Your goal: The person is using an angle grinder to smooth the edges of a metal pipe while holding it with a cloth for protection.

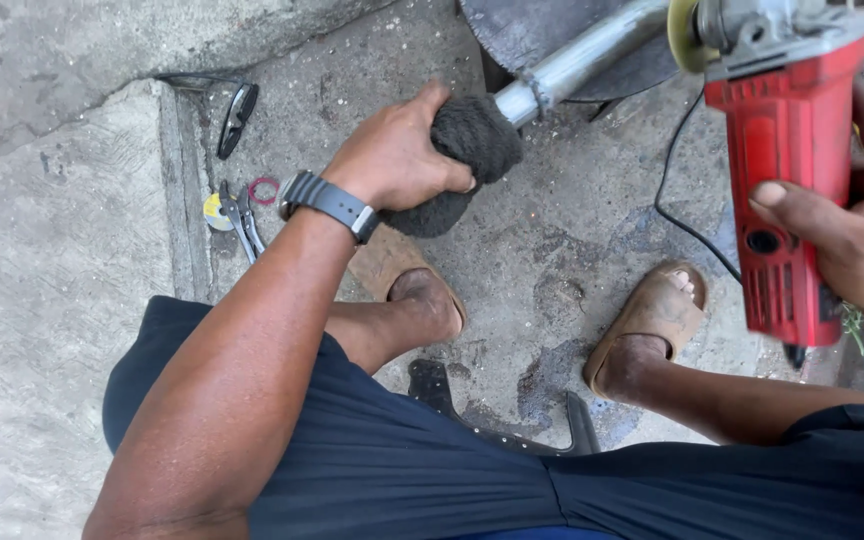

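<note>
My left hand [392, 155] grips a dark grey cloth [467, 150] wrapped around the near end of a shiny metal pipe [582, 58] that slants up to the right. A black watch sits on that wrist. My right hand [857, 215] holds a red angle grinder [787, 165] by its body, its yellowish disc [685, 35] close to the pipe near the top edge. The grinder's black cord [677, 210] trails down across the ground.
I sit over stained concrete in dark shorts, feet in tan slide sandals [652, 315]. Pliers [242, 215], a small yellow disc [216, 212], a red ring [264, 190] and dark safety glasses [237, 115] lie by a concrete step at left. A dark round metal object [527, 30] lies beyond the pipe.
</note>
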